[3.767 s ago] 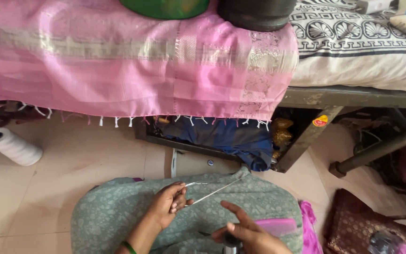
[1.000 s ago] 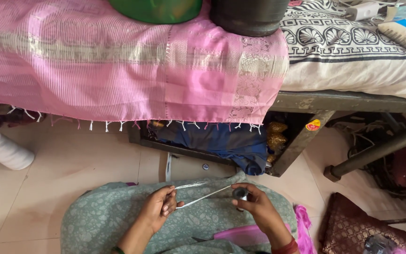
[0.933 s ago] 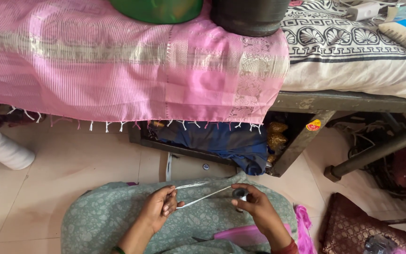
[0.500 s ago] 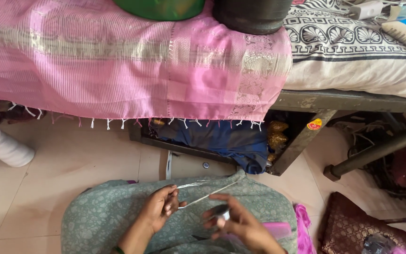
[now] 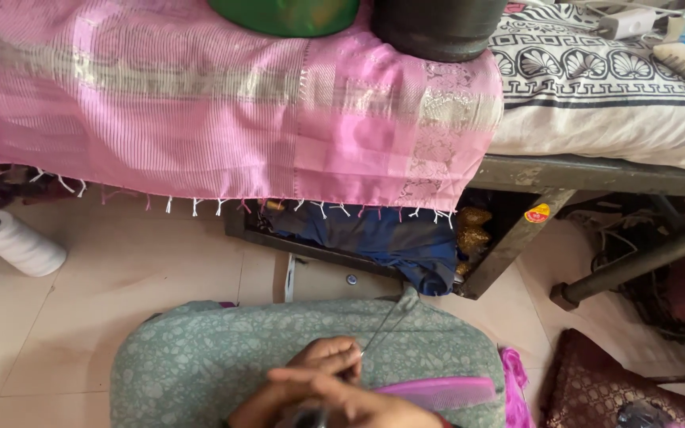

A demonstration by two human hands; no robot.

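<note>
Two hands overlap over the green cushion (image 5: 200, 357): left hand (image 5: 327, 361) pinching a thread (image 5: 386, 329); right hand (image 5: 350, 400) blurred, grip indeterminate; pink comb (image 5: 445, 391) just right.

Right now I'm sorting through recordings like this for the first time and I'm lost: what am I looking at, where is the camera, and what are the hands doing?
There is no machine here. The camera sits on a person's head and looks down at their own two hands. They work over a grey-green patterned cushion on a tiled floor. The left hand pinches a thin thread or strand that runs up to the cushion's far edge. The right hand crosses in front, blurred; I cannot tell what it holds. A pink comb lies on the cushion. Ahead, a pink fringed cloth hangs over a bed, and a white thread spool lies on the floor.
</note>
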